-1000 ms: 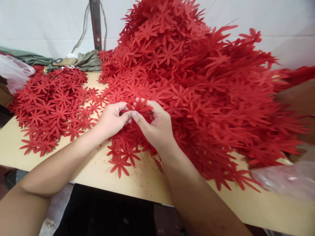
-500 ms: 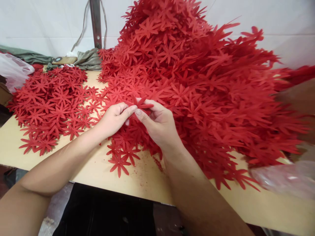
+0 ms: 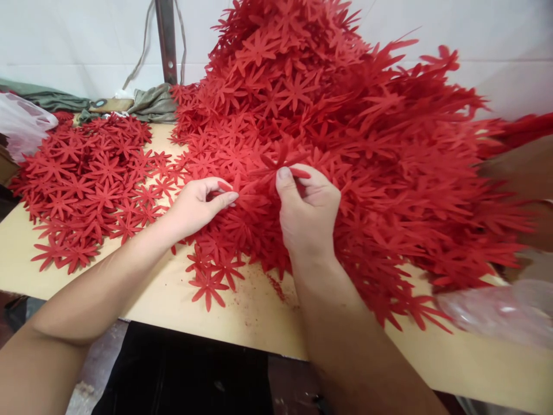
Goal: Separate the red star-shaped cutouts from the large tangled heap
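Note:
My right hand point(image 3: 309, 207) pinches a red flower-shaped piece point(image 3: 283, 158) between thumb and fingers, its narrow petals fanning out around the grip. To its left, my left hand point(image 3: 201, 204) has thumb and forefinger closed on another red flower-shaped piece, whose petals point(image 3: 235, 185) poke out by the fingertips. A short gap separates the two hands. Behind and below them spreads a big heap of red flower-shaped pieces point(image 3: 294, 92), and it hides part of what the left fingers grip, red against red.
A second, lower pile of red flower-shaped pieces point(image 3: 103, 170) lies on the pale table point(image 3: 263, 323) at the left. Clear plastic point(image 3: 496, 305) rests at the right edge, a plastic bag point(image 3: 26, 124) at far left. A metal post point(image 3: 166, 40) and grey cloth point(image 3: 153, 104) stand behind.
My hands were together at one flower-shaped piece; now they are apart. The right hand has moved right and slightly up with a piece, while the left stays almost in place.

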Motion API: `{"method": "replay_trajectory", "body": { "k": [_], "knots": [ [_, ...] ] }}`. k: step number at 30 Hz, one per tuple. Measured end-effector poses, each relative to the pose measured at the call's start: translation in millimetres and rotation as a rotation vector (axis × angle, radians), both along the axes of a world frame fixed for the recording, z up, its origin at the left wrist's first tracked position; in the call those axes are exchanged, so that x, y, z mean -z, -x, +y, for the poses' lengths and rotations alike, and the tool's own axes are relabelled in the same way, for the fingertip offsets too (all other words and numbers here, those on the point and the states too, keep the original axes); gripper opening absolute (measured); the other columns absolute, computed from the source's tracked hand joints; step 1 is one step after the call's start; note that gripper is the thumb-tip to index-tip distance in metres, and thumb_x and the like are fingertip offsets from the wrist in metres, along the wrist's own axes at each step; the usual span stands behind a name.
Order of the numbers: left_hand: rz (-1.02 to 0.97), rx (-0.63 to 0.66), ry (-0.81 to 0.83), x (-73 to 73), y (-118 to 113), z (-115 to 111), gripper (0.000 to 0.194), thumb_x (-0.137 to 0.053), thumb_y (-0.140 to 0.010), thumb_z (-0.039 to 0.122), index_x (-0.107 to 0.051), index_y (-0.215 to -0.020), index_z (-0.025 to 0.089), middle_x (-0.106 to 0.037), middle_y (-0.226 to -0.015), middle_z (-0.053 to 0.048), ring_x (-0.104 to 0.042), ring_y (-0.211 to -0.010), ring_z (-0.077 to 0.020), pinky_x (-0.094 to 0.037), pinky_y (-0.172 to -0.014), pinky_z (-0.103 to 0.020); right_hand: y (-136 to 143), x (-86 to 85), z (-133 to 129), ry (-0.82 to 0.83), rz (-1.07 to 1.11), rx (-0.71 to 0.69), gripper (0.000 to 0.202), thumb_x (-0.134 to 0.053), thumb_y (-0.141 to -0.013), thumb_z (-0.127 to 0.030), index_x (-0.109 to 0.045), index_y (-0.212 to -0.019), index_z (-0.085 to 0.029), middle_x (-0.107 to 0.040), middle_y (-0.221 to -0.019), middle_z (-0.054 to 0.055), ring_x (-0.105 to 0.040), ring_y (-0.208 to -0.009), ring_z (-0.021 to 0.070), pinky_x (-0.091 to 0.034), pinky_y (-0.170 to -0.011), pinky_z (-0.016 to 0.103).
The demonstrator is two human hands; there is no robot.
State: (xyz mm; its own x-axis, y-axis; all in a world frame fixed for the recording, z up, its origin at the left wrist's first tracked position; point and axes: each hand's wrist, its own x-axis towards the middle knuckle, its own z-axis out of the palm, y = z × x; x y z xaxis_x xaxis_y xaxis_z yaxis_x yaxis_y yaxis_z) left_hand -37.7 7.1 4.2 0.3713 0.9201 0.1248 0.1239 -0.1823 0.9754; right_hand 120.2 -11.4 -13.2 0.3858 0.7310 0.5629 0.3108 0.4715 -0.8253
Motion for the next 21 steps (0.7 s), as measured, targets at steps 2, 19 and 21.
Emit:
{"method": "replay_trajectory", "body": {
  "k": [2,19,21],
  "knots": [
    [0.011,-0.016,0.034,-3.0,0,-1,0.015,-0.066,-0.075,0.026,-0.059,-0.069,0.014,-0.06,-0.06,0.002,-0.053,-0.058,-0.008,-0.042,-0.061,-0.021,-3,4.1,3,-0.01,-0.001,0.032,0.021,-0.06,-0.083,-0.04,-0.054,-0.075,-0.022,-0.054,-0.069,0.0,-0.051,-0.062,0.0114,-0.045,-0.061,0.028],
    [0.08,-0.071,-0.37,-4.5,-4,-10,0.025,-0.062,-0.081,0.037,-0.066,-0.09,0.014,-0.065,-0.095,-0.006,-0.059,-0.09,-0.0147,-0.045,-0.089,-0.027,8,-3.5,-8,0.109,-0.169,-0.217,0.043,-0.053,-0.086,-0.05,-0.045,-0.056,-0.02,-0.043,-0.053,-0.003,-0.04,-0.052,0.0089,-0.034,-0.053,0.026],
    [0.045,-0.051,-0.288,-3.1,-6,-11,0.02,-0.062,-0.08,0.034,-0.064,-0.08,0.014,-0.065,-0.084,-0.004,-0.058,-0.082,-0.0128,-0.046,-0.082,-0.024,11,-2.7,-9,0.119,-0.175,-0.259,0.042,-0.052,-0.087,-0.048,-0.048,-0.057,-0.02,-0.045,-0.054,-0.003,-0.042,-0.052,0.0094,-0.035,-0.053,0.027]
  ]
}}
